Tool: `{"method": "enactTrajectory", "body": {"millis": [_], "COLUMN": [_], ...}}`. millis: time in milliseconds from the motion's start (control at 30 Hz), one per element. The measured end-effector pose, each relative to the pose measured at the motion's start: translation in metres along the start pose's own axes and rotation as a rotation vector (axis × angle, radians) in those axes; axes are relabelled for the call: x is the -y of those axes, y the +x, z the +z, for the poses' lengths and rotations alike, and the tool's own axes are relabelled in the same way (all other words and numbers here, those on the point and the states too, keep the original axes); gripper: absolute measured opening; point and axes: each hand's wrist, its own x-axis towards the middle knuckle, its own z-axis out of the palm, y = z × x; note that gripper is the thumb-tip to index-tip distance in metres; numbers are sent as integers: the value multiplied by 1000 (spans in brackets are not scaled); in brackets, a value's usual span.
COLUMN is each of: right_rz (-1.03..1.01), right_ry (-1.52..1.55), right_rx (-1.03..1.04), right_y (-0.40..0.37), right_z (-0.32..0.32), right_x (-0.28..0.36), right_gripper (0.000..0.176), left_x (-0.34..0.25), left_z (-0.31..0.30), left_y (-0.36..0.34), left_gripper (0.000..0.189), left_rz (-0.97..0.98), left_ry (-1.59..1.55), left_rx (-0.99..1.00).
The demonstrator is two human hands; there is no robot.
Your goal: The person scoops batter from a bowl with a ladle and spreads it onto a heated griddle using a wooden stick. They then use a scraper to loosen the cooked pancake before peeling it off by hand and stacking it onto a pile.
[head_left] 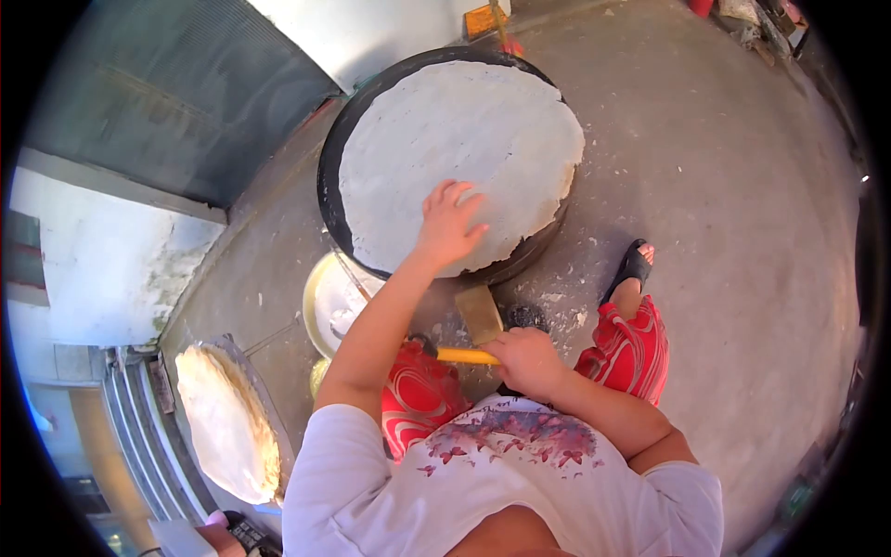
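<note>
Cream-coloured and ragged at the edge, a pile of flat rounds (225,427) lies at far left on a dark support (249,374), probably set aside there to leave the person's front free. Its long axis, as seen, runs from upper left to lower right. Next comes a bowl (310,297) of white mixture (336,292), close by the griddle, presumably for easy reach; a thin stick (351,275) slants over it.

The black round griddle (330,186) carries the pale sheet (464,139), which covers most of it and laps over the rim at right. Being nearly circular, the sheet has no clear long axis and points no particular way. Over its near part is the left hand (450,223), fingers spread and gripping nothing visible; whether they touch the surface I cannot tell.

Lower down, the yellow-handled tool (467,356) lies crosswise before the body, its dark end to the left, perhaps held low to clear the sheet. A wooden block (480,314) shows just beyond; whether it belongs to the tool is unclear. The right hand (531,360) has its fingers closed round the handle's right end.
</note>
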Motion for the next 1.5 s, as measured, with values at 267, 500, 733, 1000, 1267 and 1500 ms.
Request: {"method": "enactTrajectory", "body": {"millis": [267, 500, 733, 1000, 1267, 1500], "right_rz": [33, 28, 35, 86, 108, 99], "right_ry": [-93, -148, -161, -90, -83, -115], "right_rx": [97, 104, 147, 105, 73, 94], "right_y": [-4, -3, -1, 0, -2, -3], "right_z": [7, 18, 20, 24, 28, 31], "right_x": [0, -7, -8, -10, -16, -17], "right_gripper": [25, 17, 19, 24, 22, 21], "left_x": [10, -5, 7, 5, 11, 11], "left_z": [-25, -14, -9, -27, -24, -24], "left_y": [-78, -92, -104, -104, -106, -107], "left_gripper": [58, 75, 55, 30, 22, 27], "left_rz": [-133, -57, 98, 85, 69, 38], "left_ry": [19, 181, 363, 257, 250, 253], "left_rx": [141, 287, 195, -89, -143, -127]}}
